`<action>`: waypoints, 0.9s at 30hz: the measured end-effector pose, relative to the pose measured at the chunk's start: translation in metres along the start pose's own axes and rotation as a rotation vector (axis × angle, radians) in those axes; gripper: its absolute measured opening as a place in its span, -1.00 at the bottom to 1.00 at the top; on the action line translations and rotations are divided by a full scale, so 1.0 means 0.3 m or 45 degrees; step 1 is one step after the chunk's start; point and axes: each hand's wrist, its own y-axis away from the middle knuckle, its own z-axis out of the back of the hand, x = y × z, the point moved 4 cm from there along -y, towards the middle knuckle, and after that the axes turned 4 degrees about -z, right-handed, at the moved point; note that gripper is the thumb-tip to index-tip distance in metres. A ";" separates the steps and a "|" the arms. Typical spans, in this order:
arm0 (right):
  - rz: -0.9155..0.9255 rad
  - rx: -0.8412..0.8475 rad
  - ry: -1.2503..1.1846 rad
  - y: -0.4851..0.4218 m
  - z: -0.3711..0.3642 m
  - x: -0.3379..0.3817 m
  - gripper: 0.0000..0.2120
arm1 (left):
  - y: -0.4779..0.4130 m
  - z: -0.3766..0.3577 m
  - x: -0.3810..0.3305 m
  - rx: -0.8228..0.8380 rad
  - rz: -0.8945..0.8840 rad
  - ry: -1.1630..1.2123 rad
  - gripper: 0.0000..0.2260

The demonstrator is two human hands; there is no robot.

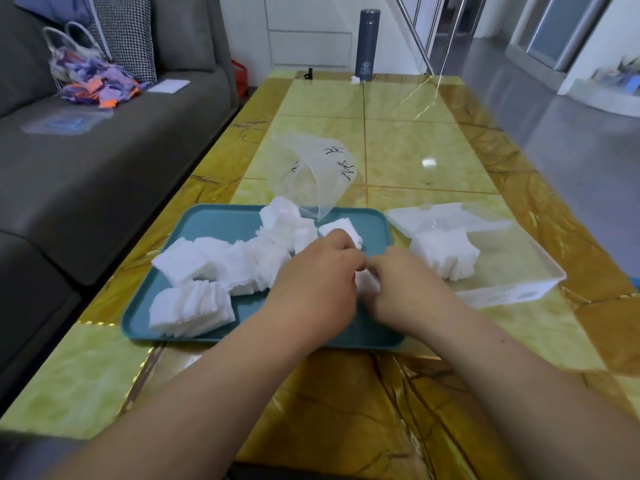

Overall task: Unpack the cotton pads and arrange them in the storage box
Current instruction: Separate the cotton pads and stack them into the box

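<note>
White square cotton pads (221, 261) lie in loose stacks across a teal tray (214, 220). An empty clear plastic bag (311, 171) with black print rests at the tray's far edge. To the right stands a clear storage box (519, 271) with a stack of pads (446, 251) inside, its lid (426, 216) lying behind. My left hand (315, 289) and my right hand (408, 285) meet over the tray's right side, both closed on a small bunch of pads (367, 282) held between them.
The yellow marble-pattern table (398, 140) carries a dark flask (367, 43) and a small black object (309, 74) at its far end. A grey sofa (104, 150) with a bag and coloured scraps runs along the left.
</note>
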 end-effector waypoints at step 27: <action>-0.074 -0.105 -1.124 0.132 0.077 -0.081 -0.56 | 0.067 -0.011 0.073 0.096 0.299 1.041 -0.88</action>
